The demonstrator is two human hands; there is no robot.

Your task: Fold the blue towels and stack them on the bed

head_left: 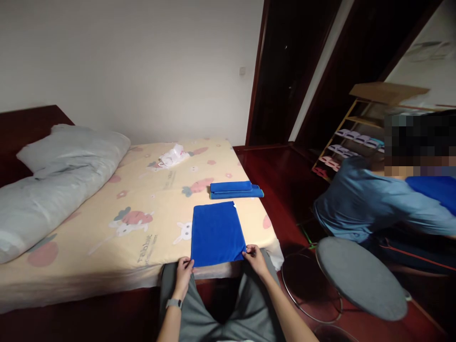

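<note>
A blue cloth (pixel 217 233) lies spread flat at the bed's near edge, with a small white tag at its far right corner. My left hand (pixel 184 271) pinches its near left corner. At the near right corner, my right hand (pixel 253 256) has the cloth gripped between thumb and fingers, and the fabric puckers there. Just beyond it rest folded blue cloths (pixel 231 186), stacked one on another.
The bed (pixel 160 190) has a patterned sheet, a crumpled white bag (pixel 173 156) and a grey quilt (pixel 64 175). To the right are a round stool (pixel 359 278), a person in a blue shirt (pixel 363 199) and a shoe rack (pixel 351 123).
</note>
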